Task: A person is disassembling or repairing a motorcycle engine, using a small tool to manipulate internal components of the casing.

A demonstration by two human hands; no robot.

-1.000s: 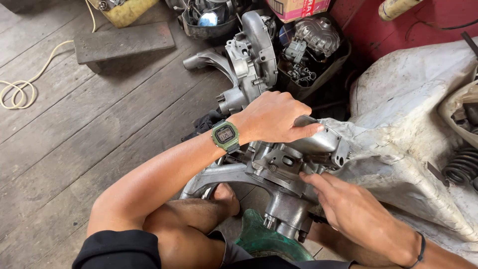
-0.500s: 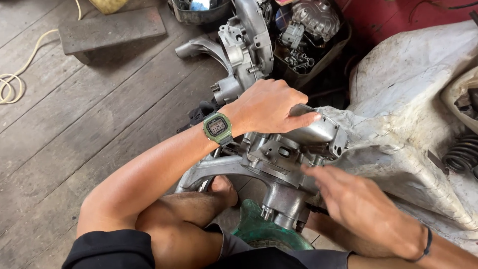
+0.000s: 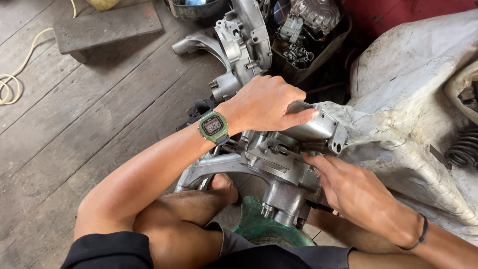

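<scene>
A grey cast-metal engine casing [image 3: 279, 159] rests between my knees, above a green round object [image 3: 264, 229]. My left hand [image 3: 266, 102], with a green digital watch [image 3: 213, 126] on its wrist, lies over the top of the casing and clasps its upper cover. My right hand [image 3: 356, 192], a black cord around its wrist, has its fingertips pressed against the casing's right side beside a lug [image 3: 337, 144]. What those fingertips pinch is hidden.
A second engine casing half [image 3: 244, 42] stands behind on the wooden plank floor [image 3: 74, 134]. A dark box of metal parts [image 3: 308, 30] sits at the back. A dirty white sheet [image 3: 413, 99] covers the right side, a coil spring [image 3: 463, 149] at its edge. A yellow cord [image 3: 15, 74] lies far left.
The view has shifted so the casing and hands sit slightly lower. My right hand has slid its fingers up along the casing's right side. My left hand keeps its hold.
</scene>
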